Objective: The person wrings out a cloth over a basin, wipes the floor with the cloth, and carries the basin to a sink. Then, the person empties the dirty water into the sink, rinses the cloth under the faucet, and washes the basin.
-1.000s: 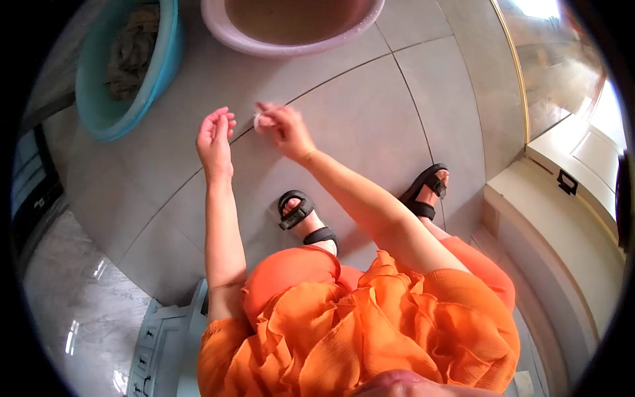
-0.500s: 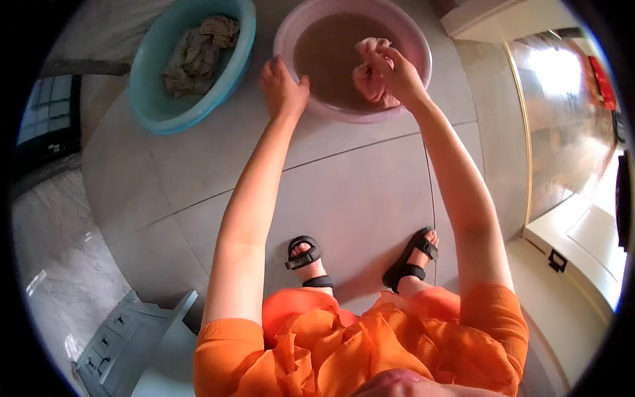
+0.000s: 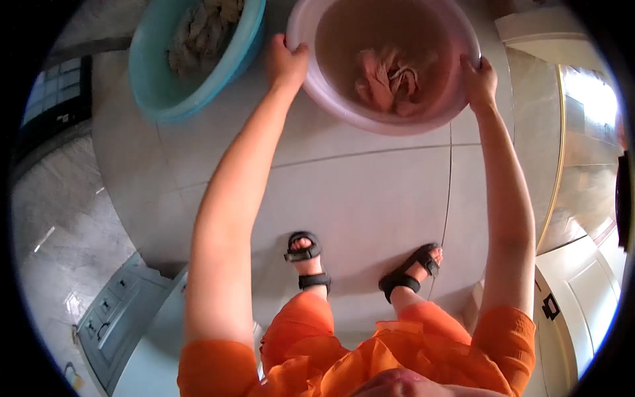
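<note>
A pink basin of murky brown water is at the top middle of the head view. My left hand grips its left rim, and my right hand grips the right rim; both sets of fingers curl round the edge. Inside, a crumpled pink cloth lies partly under the water near the front wall. To the left stands a turquoise basin with a bunched greyish-beige cloth in it.
Grey floor tiles lie between the basins and my feet in black sandals. A grey-blue cabinet stands at lower left. White door panels are at the right, beyond a gold floor strip.
My right hand has let go of the pink cloth, which now lies in the water, and has moved to the right rim. My left hand has closed on the left rim.
</note>
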`<action>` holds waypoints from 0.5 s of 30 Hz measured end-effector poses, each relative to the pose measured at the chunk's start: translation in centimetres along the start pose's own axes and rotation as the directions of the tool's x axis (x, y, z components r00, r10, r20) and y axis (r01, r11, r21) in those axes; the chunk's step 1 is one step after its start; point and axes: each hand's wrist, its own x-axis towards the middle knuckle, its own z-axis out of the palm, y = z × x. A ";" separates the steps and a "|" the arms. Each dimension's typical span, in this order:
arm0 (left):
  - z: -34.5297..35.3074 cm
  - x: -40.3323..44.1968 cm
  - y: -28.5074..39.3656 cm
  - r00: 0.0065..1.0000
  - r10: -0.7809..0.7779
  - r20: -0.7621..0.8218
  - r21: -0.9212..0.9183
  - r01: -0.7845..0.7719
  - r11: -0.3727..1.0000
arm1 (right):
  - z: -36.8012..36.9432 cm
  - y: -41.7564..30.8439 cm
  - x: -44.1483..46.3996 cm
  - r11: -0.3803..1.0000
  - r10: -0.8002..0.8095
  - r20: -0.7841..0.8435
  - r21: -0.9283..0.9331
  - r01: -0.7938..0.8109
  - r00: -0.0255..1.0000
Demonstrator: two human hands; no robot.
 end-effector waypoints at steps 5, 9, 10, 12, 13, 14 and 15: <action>-1.7 -4.8 0.2 0.995 -0.087 0.041 -0.006 0.088 0.996 | -2.5 0.9 -2.7 0.995 -0.065 -0.001 -0.075 0.064 0.998; -7.0 -12.2 3.6 0.976 -0.200 0.083 -0.047 0.204 0.978 | -7.9 -2.3 -7.6 0.993 -0.037 0.101 -0.109 0.048 0.994; -8.8 -13.9 5.0 0.970 -0.222 0.099 -0.047 0.227 0.973 | -9.5 -3.2 -8.6 0.992 -0.039 0.123 -0.114 0.053 0.992; -12.4 -18.2 7.0 0.959 -0.261 0.113 -0.040 0.267 0.963 | -13.1 -4.7 -11.2 0.990 -0.028 0.175 -0.134 0.052 0.984; -14.5 -20.5 8.9 0.935 -0.327 0.139 -0.007 0.331 0.943 | -15.0 -5.5 -12.7 0.988 -0.031 0.200 -0.141 0.060 0.979; -16.8 -22.8 10.9 0.919 -0.359 0.162 -0.081 0.375 0.923 | -17.4 -6.7 -14.5 0.984 -0.043 0.234 -0.158 0.082 0.971; -18.9 -25.2 12.2 0.907 -0.387 0.165 -0.122 0.409 0.905 | -19.3 -6.9 -16.1 0.983 -0.134 0.215 -0.095 0.157 0.967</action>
